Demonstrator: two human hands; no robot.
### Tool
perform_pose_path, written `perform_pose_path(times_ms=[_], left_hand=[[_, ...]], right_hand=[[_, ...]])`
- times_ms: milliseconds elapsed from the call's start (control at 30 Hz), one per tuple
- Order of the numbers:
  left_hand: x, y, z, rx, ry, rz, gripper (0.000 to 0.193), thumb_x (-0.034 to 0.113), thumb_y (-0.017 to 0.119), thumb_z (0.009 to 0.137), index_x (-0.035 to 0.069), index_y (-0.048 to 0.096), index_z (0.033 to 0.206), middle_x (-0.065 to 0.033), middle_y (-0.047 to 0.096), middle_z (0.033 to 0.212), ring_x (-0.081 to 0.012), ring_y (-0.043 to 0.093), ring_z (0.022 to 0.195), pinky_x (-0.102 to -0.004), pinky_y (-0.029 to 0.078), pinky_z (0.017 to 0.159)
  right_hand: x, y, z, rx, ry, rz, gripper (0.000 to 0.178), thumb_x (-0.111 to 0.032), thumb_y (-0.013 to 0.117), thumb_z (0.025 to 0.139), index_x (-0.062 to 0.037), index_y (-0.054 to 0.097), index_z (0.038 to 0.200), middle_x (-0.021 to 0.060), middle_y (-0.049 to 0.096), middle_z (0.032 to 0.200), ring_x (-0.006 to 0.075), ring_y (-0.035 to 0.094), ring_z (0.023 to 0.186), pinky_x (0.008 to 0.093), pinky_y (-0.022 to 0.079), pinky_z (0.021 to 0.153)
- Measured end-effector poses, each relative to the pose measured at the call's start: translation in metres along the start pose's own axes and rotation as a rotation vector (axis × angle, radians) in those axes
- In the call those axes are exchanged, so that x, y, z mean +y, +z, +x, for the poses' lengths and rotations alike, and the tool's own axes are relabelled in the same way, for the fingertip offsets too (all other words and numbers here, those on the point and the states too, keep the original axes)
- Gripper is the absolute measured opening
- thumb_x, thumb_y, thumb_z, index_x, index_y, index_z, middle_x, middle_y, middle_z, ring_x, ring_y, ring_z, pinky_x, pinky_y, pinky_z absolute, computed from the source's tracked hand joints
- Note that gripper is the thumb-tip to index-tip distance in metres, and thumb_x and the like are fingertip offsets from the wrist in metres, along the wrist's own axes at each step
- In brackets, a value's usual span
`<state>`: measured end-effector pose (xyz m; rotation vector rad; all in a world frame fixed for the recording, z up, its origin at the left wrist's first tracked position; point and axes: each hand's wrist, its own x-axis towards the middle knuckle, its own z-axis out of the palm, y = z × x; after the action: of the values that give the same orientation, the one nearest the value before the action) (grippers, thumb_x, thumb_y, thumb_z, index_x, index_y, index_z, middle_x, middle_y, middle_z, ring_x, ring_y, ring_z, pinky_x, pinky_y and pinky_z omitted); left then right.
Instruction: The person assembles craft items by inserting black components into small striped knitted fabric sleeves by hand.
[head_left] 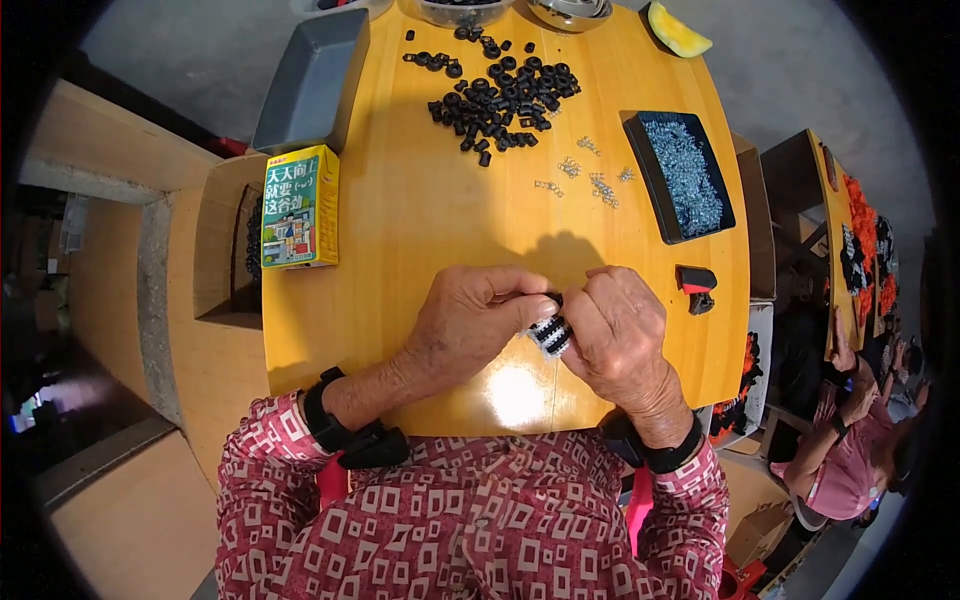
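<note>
Seen from above: a round-edged yellow table. Left hand and right hand meeting near the table's near edge, both pinched on one small stack of black-and-white rings, held just above the wood.

Wide bare wood between the hands and the things farther off. Pile of black rings near the far edge, well apart from the hands. Small metal bits scattered just right of the pile. Black tray of metal bits close to the right edge. Small red-and-black tool just right of the right hand, near the right edge. Yellow-green carton overhanging the left edge, with a grey tray behind it, partly off the far left corner. Bowls at the far edge, cut off by the frame. Another person's arm low at the right, beyond the table.
</note>
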<state>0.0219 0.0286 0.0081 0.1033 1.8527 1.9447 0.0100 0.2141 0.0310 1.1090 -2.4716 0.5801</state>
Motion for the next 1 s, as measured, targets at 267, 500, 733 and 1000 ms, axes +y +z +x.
perform_pose_path(times_ms=[267,500,733,1000], left_hand=[[-0.002,0.001,-0.001,0.031,0.012,0.024,0.015,0.006,0.063,0.089,-0.004,0.066,0.099,0.0006,0.066,0.087,-0.0044,0.057,0.081,-0.0206,0.047,0.072],[-0.001,0.000,0.003,0.019,0.070,-0.159,0.020,0.011,0.062,0.090,-0.004,0.065,0.103,-0.0013,0.066,0.087,-0.0050,0.058,0.082,-0.0213,0.049,0.073],[0.002,-0.003,0.001,-0.108,0.045,-0.230,0.024,0.008,0.062,0.091,-0.003,0.063,0.112,-0.0036,0.066,0.100,-0.0071,0.058,0.094,-0.0227,0.048,0.085],[0.003,0.002,-0.004,-0.132,0.071,-0.167,0.024,0.007,0.064,0.089,-0.005,0.063,0.109,-0.0021,0.066,0.094,-0.0066,0.059,0.090,-0.0229,0.049,0.081]], right_hand=[[-0.003,0.004,-0.005,0.036,0.058,0.020,0.021,-0.003,0.065,0.054,-0.0040,0.049,0.067,0.0083,0.039,0.064,0.0249,0.047,0.058,0.0359,0.042,0.051],[-0.002,0.001,0.000,0.131,0.117,0.018,0.022,-0.003,0.067,0.056,-0.0013,0.055,0.075,0.0092,0.043,0.066,0.0270,0.049,0.059,0.0362,0.043,0.052],[-0.006,-0.004,0.001,0.143,0.091,-0.029,0.023,-0.006,0.070,0.061,0.0006,0.058,0.080,0.0107,0.045,0.068,0.0286,0.053,0.063,0.0374,0.048,0.059],[-0.010,-0.010,-0.005,0.128,0.006,-0.069,0.020,-0.006,0.070,0.064,0.0012,0.058,0.078,0.0107,0.045,0.070,0.0284,0.053,0.066,0.0392,0.051,0.066]])
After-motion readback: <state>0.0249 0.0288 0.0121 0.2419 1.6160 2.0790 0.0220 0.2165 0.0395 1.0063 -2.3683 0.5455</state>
